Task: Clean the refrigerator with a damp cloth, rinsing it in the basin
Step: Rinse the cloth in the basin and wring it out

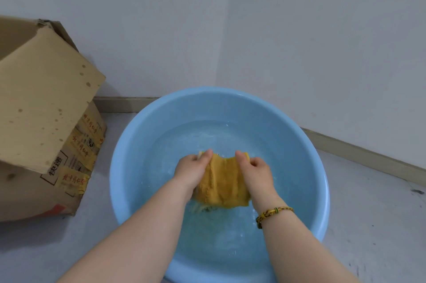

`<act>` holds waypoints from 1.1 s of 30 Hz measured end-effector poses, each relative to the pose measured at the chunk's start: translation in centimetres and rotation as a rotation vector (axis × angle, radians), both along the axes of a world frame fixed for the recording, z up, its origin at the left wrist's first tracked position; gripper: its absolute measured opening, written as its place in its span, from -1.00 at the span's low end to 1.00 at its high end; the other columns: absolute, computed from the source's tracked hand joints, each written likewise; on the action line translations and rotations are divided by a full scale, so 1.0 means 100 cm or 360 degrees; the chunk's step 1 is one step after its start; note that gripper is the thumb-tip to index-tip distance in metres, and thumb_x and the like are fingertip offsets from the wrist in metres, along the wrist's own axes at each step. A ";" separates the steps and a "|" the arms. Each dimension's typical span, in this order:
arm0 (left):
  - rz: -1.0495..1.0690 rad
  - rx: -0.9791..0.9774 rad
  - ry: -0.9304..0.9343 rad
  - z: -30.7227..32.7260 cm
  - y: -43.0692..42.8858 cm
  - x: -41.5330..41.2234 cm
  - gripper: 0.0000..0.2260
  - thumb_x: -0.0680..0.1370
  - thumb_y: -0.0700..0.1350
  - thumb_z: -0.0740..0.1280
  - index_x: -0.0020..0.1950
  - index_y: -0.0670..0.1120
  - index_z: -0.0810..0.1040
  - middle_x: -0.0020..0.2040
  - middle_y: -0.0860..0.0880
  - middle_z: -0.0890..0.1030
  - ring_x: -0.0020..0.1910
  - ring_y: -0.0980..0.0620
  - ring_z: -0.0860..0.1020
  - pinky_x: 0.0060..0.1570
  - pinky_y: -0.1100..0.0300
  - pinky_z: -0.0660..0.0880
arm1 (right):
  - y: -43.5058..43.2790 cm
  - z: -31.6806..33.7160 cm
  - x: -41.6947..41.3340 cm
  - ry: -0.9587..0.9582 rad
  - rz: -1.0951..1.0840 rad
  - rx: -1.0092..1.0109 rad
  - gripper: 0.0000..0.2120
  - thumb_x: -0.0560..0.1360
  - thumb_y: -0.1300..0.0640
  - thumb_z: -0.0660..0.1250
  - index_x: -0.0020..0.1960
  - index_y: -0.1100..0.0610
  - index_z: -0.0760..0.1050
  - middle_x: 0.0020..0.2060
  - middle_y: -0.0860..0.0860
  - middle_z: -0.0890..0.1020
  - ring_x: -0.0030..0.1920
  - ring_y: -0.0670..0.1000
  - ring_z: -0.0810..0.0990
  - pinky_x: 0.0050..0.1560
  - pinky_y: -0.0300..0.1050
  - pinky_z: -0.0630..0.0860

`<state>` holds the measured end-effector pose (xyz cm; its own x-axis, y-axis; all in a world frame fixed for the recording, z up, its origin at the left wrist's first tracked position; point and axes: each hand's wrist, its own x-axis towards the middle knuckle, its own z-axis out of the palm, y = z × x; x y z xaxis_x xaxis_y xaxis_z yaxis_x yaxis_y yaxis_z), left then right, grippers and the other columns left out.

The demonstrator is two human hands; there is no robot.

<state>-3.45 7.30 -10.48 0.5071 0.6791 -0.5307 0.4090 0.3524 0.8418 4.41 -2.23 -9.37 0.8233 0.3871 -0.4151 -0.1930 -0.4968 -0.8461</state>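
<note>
Both hands, left hand (192, 167) and right hand (254, 169), grip the mustard-yellow terry cloth (222, 182), fingers (206, 154) curled and clamped on its two side edges; the cloth is stretched between them, its lower edge dipping into the water. Directly beneath the fingers sits the round pale-blue plastic basin (129, 144) on the floor, a stained brown cardboard box (46, 107) well off to the left hand's side. Judged stage: rinsing under way, wringing and wiping left; no refrigerator in view.
</note>
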 end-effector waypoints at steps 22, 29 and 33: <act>0.0405 0.0128 0.0213 0.003 -0.004 0.005 -0.62 0.62 -0.07 0.04 0.31 -0.30 0.32 0.32 -0.26 0.40 0.27 -0.20 0.38 0.19 0.10 0.31 | 0.009 0.008 -0.021 0.0191 -0.0031 0.0198 -0.88 0.54 0.30 0.12 0.04 0.13 0.29 -0.27 -0.03 0.42 -0.20 0.00 0.43 -0.12 -0.09 0.45; 0.0390 0.0412 0.0001 0.027 -0.016 0.003 -0.63 0.62 -0.01 0.04 0.13 -0.28 0.46 0.16 -0.26 0.52 0.17 -0.19 0.46 0.10 0.11 0.33 | 0.020 0.019 -0.058 -0.0348 0.0196 0.0186 -0.87 0.55 0.05 0.19 -0.04 0.06 0.25 -0.33 -0.12 0.43 -0.26 -0.05 0.44 -0.24 -0.21 0.34; 0.0216 0.0534 -0.0130 0.042 -0.036 0.005 -0.63 0.62 -0.01 0.04 -0.25 -0.17 0.44 -0.19 -0.09 0.49 -0.11 -0.07 0.43 -0.20 0.19 0.25 | 0.020 0.022 -0.033 -0.0378 0.0032 0.0157 -0.77 0.57 0.02 0.14 -0.20 0.12 0.29 -0.38 -0.06 0.40 -0.23 0.04 0.40 -0.20 -0.17 0.26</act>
